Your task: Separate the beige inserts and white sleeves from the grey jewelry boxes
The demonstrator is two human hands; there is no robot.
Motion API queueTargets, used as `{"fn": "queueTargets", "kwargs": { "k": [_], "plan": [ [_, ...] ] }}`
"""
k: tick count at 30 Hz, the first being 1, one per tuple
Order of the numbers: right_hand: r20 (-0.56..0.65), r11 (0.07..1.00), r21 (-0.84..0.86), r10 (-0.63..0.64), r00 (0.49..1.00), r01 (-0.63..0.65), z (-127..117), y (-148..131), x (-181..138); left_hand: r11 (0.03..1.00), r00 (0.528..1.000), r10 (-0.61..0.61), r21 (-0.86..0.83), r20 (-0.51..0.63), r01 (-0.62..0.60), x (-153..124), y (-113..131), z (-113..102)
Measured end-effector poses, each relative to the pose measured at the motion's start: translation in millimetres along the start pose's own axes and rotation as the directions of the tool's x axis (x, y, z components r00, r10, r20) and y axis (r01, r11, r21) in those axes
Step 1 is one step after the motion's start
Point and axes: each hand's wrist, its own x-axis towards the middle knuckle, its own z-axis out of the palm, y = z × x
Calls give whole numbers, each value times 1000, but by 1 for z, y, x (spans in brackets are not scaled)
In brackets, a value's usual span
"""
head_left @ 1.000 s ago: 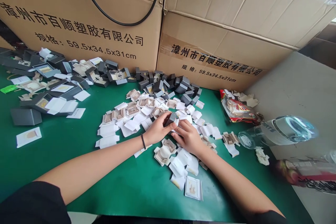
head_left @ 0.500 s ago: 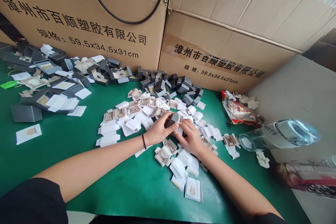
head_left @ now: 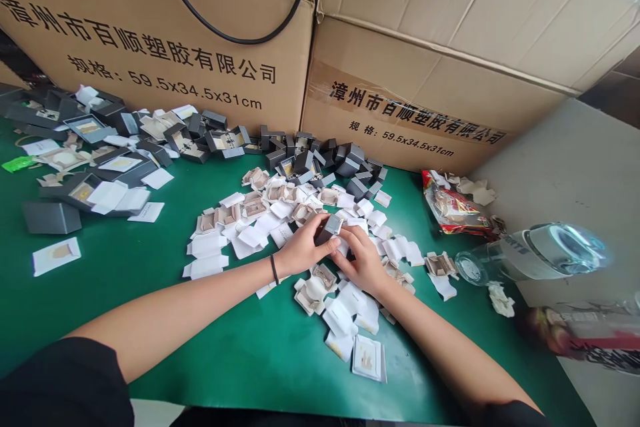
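Note:
Between both hands is a small dark grey box (head_left: pixel 327 229), held above a spread of white and beige paper inserts (head_left: pixel 253 237). My left hand (head_left: pixel 303 245) is closed round its left side, thumb along the near face. On the right end, the fingertips and thumb of my right hand (head_left: pixel 364 259) press against the same box, partly covering it. Under and in front of the hands lie more inserts, among them a folded one (head_left: pixel 315 293) and a flat white card with a beige patch (head_left: pixel 367 357).
Dark grey boxes (head_left: pixel 305 161) are heaped along the back, more (head_left: pixel 120 173) at left. Large cardboard cartons (head_left: pixel 225 73) wall the rear beneath a hanging black cable (head_left: pixel 235 37). At right are a red snack bag (head_left: pixel 455 210), a clear bottle (head_left: pixel 530 253) and crumpled tissue (head_left: pixel 501 300).
The view has shifted very slightly. Both hands stay in place on the grey box, with only a slight shift of the right fingers.

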Motion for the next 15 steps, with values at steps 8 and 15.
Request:
{"fn": "queueTargets", "kwargs": {
  "k": [8,15],
  "plan": [
    [4,999,-16,-36,999,36,-2,2,5,989,991,-100,-114,-89,89,4,6,9],
    [43,999,-49,-4,999,6,-17,1,15,980,968,-154,-153,-196,125,17,14,24]
  ]
}}
